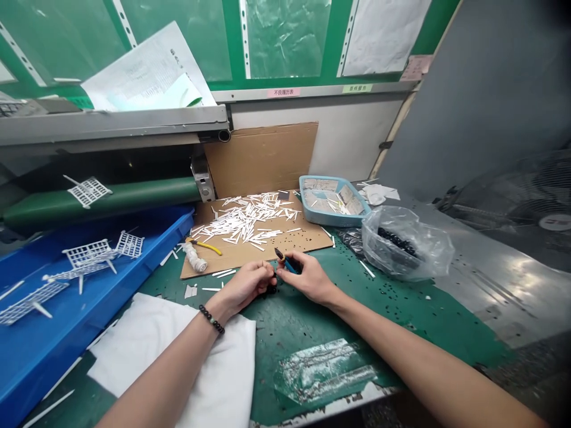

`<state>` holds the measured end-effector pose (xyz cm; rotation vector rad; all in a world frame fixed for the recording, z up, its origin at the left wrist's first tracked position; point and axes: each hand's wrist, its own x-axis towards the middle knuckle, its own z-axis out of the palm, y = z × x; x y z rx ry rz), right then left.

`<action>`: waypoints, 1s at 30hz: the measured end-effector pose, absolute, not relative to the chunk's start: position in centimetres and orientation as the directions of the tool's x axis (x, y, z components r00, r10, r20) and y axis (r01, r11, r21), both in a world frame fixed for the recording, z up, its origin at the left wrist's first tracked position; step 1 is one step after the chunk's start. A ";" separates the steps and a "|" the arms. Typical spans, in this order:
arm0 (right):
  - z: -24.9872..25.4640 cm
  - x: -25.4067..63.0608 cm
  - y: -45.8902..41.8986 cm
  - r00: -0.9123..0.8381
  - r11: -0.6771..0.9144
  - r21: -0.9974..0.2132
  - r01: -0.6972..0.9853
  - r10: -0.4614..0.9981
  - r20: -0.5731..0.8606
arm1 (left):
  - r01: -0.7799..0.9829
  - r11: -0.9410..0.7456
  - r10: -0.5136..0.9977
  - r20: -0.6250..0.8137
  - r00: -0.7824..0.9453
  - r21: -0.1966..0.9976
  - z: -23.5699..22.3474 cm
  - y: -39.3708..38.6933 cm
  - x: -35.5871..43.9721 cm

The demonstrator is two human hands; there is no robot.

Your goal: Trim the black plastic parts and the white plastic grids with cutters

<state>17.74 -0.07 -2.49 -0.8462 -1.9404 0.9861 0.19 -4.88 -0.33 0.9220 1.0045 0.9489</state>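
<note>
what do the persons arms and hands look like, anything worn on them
Both forearms are bare, with no sleeves or gloves. The left wrist wears a bracelet of dark round beads. The left hand and right hand show no rings or other markings, and the right wrist has nothing on it.

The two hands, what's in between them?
A small blue-handled tool with a dark tip, held up between the left hand and right hand, shows in the head view.
</note>
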 end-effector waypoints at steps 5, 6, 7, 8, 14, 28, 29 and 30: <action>-3.1 17.7 0.0 -0.512 0.465 -0.866 0.183 0.797 0.320 | -0.038 0.170 0.965 -0.159 0.211 0.985 -0.9 -4.7 0.3; -3.2 17.7 -0.1 -0.516 0.467 -0.865 0.182 0.794 0.320 | -0.020 0.155 0.967 -0.147 0.207 0.988 -0.9 -4.7 0.3; -3.2 17.7 -0.1 -0.521 0.469 -0.864 0.181 0.791 0.320 | -0.005 0.146 0.969 -0.142 0.203 0.989 -0.9 -4.7 0.3; -3.3 17.8 -0.1 -0.525 0.472 -0.863 0.181 0.788 0.321 | 0.010 0.139 0.970 -0.138 0.202 0.990 -0.9 -4.7 0.3; -3.3 17.7 0.0 -0.467 0.475 -0.847 0.238 0.821 0.328 | 0.069 0.057 0.974 -0.071 0.215 0.996 -1.3 -4.9 0.8; -2.6 19.3 0.8 -0.522 0.746 -0.485 0.456 0.666 0.533 | -0.320 0.279 0.959 -0.279 0.048 0.905 -0.2 -4.0 -2.3; -2.6 19.4 0.8 -0.547 0.771 -0.429 0.471 0.637 0.543 | -0.329 0.281 0.959 -0.281 0.048 0.902 -0.2 -4.0 -2.2; -2.5 19.5 0.9 -0.576 0.787 -0.378 0.488 0.615 0.538 | -0.334 0.282 0.958 -0.283 0.047 0.899 -0.3 -4.0 -2.1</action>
